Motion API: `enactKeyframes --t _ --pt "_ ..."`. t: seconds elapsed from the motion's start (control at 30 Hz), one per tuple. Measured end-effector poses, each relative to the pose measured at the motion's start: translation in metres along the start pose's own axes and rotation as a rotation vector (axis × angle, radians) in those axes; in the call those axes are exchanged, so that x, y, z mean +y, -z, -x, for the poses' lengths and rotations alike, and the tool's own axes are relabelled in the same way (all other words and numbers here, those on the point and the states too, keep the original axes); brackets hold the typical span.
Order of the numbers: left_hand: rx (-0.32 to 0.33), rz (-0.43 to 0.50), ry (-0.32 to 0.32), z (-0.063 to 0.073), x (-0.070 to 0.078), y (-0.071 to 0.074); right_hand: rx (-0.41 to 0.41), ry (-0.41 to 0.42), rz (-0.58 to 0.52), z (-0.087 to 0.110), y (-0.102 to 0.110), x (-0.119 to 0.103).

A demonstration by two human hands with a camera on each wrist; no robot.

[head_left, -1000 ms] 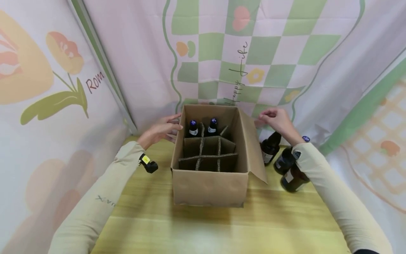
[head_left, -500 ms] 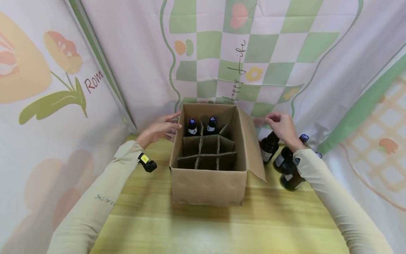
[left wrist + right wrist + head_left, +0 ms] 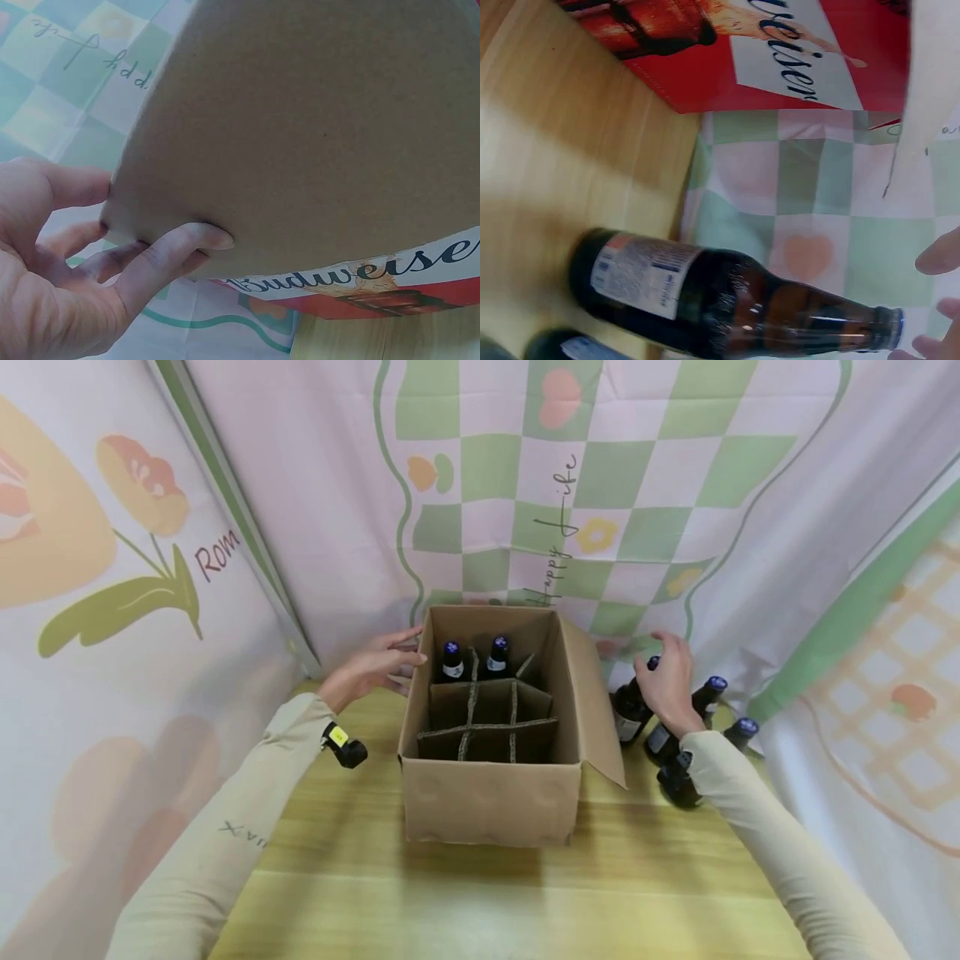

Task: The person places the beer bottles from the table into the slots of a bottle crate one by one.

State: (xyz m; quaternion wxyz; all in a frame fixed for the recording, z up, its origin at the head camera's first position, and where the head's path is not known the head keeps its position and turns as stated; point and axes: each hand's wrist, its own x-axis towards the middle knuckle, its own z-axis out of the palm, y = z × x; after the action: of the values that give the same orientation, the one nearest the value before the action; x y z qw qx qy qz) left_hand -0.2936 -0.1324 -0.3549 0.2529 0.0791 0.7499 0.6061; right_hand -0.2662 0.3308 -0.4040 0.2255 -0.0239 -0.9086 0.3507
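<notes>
Fingers of the right hand [image 3: 663,681] reached over the top of a brown bottle [image 3: 632,706] but had not closed on it; in the right wrist view the fingertips [image 3: 939,259] sat just past its blue cap, a little apart. That bottle stood on the table [image 3: 487,902], right beside the box [image 3: 491,793]. On the other side, the left hand [image 3: 375,667] held the box's far corner, fingers bent around its edge.
</notes>
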Motion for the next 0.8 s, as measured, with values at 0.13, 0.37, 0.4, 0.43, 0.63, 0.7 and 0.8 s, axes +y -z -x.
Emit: enactKeyframes --t 0.13,0.37,0.4,0.43,0.63,0.7,0.8 --pt "0.003 -0.001 -0.003 0.0 -0.001 0.0 0.011 -0.111 -0.056 0.004 -0.005 0.002" --pt "0.011 -0.001 0.01 0.0 0.0 0.0 0.079 -0.252 -0.177 0.005 -0.009 0.008" --pt "0.013 0.0 0.011 0.0 0.0 0.0 0.087 -0.272 -0.19 0.005 -0.009 0.009" --pt "0.013 0.0 0.011 0.0 0.0 0.0 0.1 -0.296 -0.201 0.005 -0.009 0.011" --pt "0.009 0.015 0.02 0.001 0.001 0.0 0.229 -0.534 -0.43 0.003 -0.013 0.018" --pt "0.007 0.022 0.022 0.001 0.001 0.0 0.271 -0.6 -0.552 0.003 -0.014 0.019" --pt "-0.002 0.023 0.02 0.0 0.002 -0.001 0.287 -0.624 -0.649 0.002 -0.015 0.021"
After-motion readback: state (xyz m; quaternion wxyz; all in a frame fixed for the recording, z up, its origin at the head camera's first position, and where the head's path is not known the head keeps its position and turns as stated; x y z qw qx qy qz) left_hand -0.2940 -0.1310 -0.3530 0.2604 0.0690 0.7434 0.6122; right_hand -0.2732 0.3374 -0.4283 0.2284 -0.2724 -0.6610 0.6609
